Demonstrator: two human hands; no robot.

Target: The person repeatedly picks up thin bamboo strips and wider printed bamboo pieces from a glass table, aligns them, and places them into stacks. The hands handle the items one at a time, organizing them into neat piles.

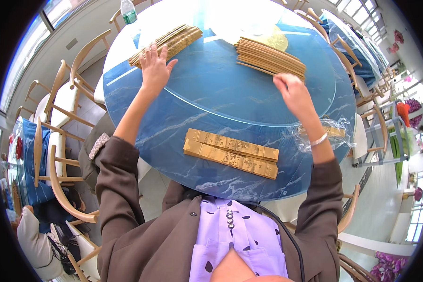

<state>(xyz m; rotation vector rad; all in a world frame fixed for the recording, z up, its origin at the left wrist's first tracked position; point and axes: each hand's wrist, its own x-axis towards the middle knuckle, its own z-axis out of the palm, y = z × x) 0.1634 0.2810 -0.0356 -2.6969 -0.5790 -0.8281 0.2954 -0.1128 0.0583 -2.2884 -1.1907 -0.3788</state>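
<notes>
My left hand (156, 68) lies with spread fingers on the near edge of a fanned pile of gold printed cardboard strips (181, 41) at the far left. At the right, a second pile of flat brown cardboard strips (268, 56) rests on the glass turntable. My right hand (290, 89) is at the near edge of this pile, thumb and fingers pinched together around the end of its nearest strip; the fingertips are partly hidden. Closer to me, two long gold printed cardboard pieces (230, 152) lie side by side on the blue marbled table.
The round glass turntable (211, 105) covers the table's far part. A crumpled clear plastic bag (343, 136) with something gold inside lies by my right wrist. At the far left stands a water bottle (128, 11). Wooden chairs (61, 105) surround the blue table (162, 148).
</notes>
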